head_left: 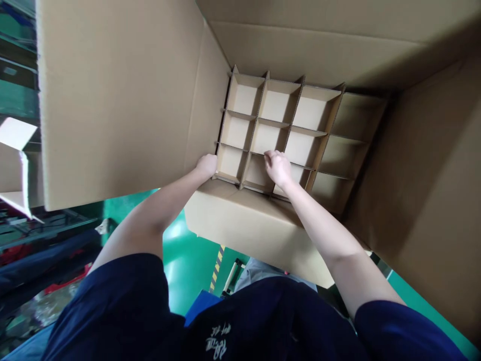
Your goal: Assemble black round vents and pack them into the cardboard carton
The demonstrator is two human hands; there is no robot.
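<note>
A large open cardboard box [319, 52] holds a cardboard divider [322, 150], whose crossed strips form a grid of several square cells low inside it. My left hand [207, 164] is closed at the divider's near left corner, beside the box wall; its fingertips are hidden. Over the near part of the grid, my right hand [277, 166] pinches the top edge of a divider strip between thumb and fingers. The pale box bottom shows through the lit cells, while the right column lies in shadow.
Wide flaps stand out around the box, including a left flap [112, 100] and a near flap [255, 233] towards my body. A smaller open carton [15, 165] and cluttered shelving are at far left. Green floor [191, 271] with a striped tape line [217, 268] shows below.
</note>
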